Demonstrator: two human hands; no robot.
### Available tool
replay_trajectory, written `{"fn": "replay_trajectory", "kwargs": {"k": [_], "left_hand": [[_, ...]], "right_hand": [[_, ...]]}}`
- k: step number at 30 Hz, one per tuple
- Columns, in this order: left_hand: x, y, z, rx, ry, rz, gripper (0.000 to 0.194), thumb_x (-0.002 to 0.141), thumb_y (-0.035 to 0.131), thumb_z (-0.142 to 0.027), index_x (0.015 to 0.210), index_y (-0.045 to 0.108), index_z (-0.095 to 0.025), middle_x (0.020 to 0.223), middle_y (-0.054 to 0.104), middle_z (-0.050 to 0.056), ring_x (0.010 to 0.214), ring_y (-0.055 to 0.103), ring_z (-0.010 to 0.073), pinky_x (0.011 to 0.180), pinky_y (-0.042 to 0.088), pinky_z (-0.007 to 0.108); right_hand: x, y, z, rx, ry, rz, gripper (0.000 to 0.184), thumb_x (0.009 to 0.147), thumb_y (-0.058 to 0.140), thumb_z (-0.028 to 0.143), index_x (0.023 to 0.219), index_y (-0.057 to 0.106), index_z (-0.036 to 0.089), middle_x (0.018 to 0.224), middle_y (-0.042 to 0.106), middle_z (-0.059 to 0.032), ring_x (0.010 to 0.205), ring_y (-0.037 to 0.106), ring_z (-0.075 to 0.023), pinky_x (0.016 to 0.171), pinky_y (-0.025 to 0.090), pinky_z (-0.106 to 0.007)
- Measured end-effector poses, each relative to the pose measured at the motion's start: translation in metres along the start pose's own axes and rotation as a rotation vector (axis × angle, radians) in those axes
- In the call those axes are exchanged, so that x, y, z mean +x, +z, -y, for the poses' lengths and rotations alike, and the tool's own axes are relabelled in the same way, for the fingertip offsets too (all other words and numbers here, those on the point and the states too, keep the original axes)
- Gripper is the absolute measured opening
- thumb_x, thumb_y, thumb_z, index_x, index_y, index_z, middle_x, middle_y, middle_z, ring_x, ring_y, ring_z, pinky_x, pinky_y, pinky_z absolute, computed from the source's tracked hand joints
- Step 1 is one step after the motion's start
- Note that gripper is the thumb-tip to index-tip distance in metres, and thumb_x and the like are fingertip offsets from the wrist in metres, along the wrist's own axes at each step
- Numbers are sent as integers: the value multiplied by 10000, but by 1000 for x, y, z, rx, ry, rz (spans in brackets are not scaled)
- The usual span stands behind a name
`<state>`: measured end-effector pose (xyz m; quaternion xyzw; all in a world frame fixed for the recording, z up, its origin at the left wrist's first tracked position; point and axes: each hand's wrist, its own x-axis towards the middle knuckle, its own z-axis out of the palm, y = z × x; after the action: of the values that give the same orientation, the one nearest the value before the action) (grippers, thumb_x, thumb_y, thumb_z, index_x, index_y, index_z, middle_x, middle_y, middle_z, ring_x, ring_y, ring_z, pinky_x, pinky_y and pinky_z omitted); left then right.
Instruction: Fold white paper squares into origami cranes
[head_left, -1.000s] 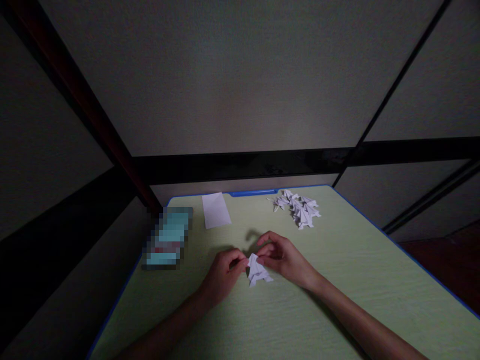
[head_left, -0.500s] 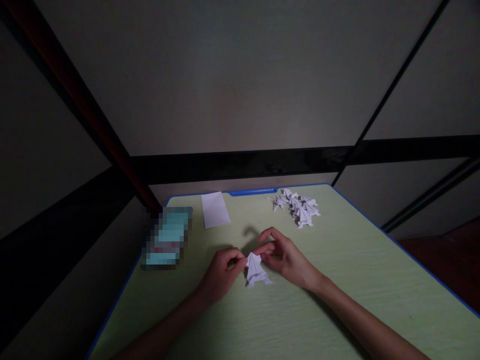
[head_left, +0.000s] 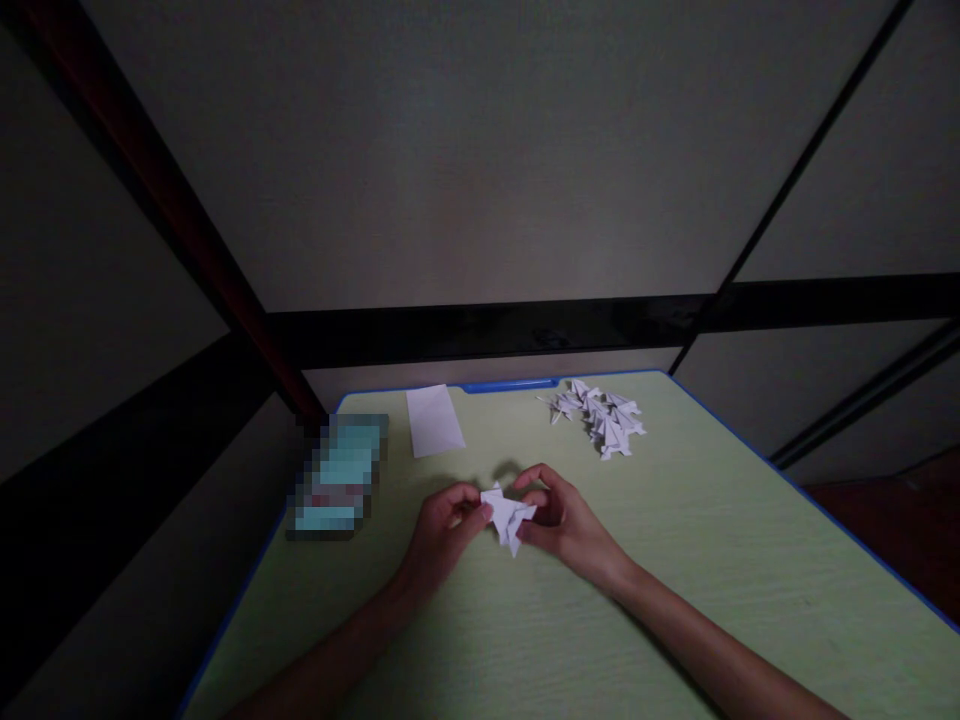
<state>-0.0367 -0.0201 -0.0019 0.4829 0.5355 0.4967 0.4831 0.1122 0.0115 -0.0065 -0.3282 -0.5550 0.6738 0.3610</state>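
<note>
A white origami frog (head_left: 507, 517) is held up between my two hands, turned with its folded legs toward the right. My left hand (head_left: 448, 530) pinches its left end between thumb and forefinger. On the other side, my right hand (head_left: 568, 522) has its thumb and a finger closed on the frog's right edge, while the forefinger arches above it. Behind my right hand, at the back of the table, lies a pile of similar white folded paper figures (head_left: 611, 425), several of them overlapping.
A flat white sheet of paper (head_left: 435, 420) lies at the back left of the pale green table (head_left: 720, 560), which has a blue rim. To its left is a blurred-out device with a lit screen (head_left: 341, 475). A panelled wall (head_left: 480, 180) stands directly behind the table.
The origami frog has been turned, its legs swinging from the near side toward the right. My right hand's thumb and finger are now on its leg end.
</note>
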Motion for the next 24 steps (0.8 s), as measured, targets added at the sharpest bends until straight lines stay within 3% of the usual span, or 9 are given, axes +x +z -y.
{"fn": "replay_trajectory", "kwargs": {"k": [6,10,15,24], "left_hand": [[1,2,5,40,6,-48,130,607,548,-226,522,511,-135,511,490,-27,518,427,103,501,328,201],[1,3,4,-33,-6,-78,133,601,552,-235,533,484,-143,511,488,-36,500,423,94,485,324,194],[0,6,4,-87,-35,-42,113,593,563,-233,575,500,-141,539,517,-32,511,456,97,485,339,189],[-1,6,1,-40,-70,66,142,629,561,-248,652,586,-110,614,585,4,578,505,128,534,364,206]], "right_hand": [[-2,2,6,99,46,26,321,508,620,75,737,425,186,532,532,80,451,465,-63,435,337,-169],[-2,2,8,125,67,-25,238,541,626,129,713,466,164,535,565,55,481,495,-75,458,375,-183],[1,4,7,60,29,-86,190,522,651,154,597,476,152,479,558,56,428,479,-61,450,365,-185],[2,7,1,48,-8,-174,166,509,660,164,576,508,158,475,549,56,432,492,-79,449,366,-200]]}}
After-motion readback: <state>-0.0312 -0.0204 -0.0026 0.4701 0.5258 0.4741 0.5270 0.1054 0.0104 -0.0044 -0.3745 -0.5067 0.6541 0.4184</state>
